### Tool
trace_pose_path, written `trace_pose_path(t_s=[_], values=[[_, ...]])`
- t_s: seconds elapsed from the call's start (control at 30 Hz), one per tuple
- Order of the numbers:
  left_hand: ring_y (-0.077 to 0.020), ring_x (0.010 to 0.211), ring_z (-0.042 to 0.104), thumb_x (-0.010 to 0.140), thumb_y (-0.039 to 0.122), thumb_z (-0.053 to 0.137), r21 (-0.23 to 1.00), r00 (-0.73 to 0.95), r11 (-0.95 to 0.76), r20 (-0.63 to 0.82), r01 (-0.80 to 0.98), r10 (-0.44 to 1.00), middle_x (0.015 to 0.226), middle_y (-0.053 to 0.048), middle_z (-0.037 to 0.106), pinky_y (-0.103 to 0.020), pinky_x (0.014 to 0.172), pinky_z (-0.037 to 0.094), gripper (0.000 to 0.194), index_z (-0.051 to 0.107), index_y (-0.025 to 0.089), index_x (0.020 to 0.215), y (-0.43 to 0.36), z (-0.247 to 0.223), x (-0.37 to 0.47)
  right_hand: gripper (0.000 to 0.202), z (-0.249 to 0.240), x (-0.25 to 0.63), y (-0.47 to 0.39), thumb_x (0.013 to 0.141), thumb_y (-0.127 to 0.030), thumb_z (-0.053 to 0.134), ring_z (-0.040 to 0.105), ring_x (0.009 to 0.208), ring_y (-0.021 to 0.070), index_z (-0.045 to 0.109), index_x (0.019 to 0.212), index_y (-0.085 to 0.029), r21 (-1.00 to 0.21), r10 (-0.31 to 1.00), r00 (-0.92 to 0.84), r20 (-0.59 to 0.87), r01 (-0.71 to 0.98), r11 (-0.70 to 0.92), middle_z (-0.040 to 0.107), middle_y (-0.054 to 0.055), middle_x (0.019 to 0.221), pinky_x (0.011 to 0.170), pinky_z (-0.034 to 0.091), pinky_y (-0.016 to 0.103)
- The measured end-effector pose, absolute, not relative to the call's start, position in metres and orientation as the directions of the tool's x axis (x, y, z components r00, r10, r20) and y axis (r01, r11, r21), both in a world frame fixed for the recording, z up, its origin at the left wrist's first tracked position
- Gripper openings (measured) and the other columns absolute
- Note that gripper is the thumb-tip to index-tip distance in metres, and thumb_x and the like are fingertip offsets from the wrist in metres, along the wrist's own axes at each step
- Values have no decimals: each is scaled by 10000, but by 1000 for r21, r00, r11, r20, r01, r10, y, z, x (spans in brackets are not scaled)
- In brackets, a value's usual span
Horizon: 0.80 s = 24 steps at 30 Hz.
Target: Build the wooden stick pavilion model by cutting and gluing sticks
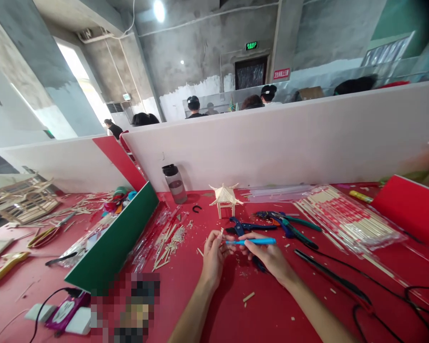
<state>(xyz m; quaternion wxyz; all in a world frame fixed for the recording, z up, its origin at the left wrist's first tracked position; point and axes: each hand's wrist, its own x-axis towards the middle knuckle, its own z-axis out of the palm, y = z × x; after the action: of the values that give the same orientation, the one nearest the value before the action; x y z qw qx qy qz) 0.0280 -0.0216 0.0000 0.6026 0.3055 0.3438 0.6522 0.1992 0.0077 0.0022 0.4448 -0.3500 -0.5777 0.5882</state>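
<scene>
My left hand (214, 252) is closed, pinching a small pale wooden piece (221, 231) at its fingertips. In my right hand (268, 257) lies a slim blue pen-shaped tool (259, 241), its narrow end pointing left towards the left fingers. Whether that end is a nib or a blade is too small to tell. Just beyond both hands stands a little pavilion (226, 196) built of pale sticks, with a pointed roof on posts. Blue-handled cutters (253, 226) lie between the pavilion and my right hand, partly hidden by it.
Green-handled pliers (302, 222), a black corded tool (332, 276) and a pack of sticks (346, 214) lie right. Cut sticks (166, 245) and a bottle (175, 185) are left, by a green divider (116, 243). A white partition (282, 143) rises behind; people sit beyond it.
</scene>
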Motion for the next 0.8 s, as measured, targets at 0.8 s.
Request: trace_pose_path(t_s=[0.8], values=[[-163, 691, 698, 844, 457, 707, 779, -40, 82, -136, -622, 990, 902, -47, 719, -312, 713, 544, 325, 509, 200, 866, -24, 0, 38, 417, 9, 214, 5, 840, -567, 687, 693, 1040, 339, 760, 1121, -267, -989, 919, -392, -39, -118, -92, 733, 121, 1176, 825, 619, 461]])
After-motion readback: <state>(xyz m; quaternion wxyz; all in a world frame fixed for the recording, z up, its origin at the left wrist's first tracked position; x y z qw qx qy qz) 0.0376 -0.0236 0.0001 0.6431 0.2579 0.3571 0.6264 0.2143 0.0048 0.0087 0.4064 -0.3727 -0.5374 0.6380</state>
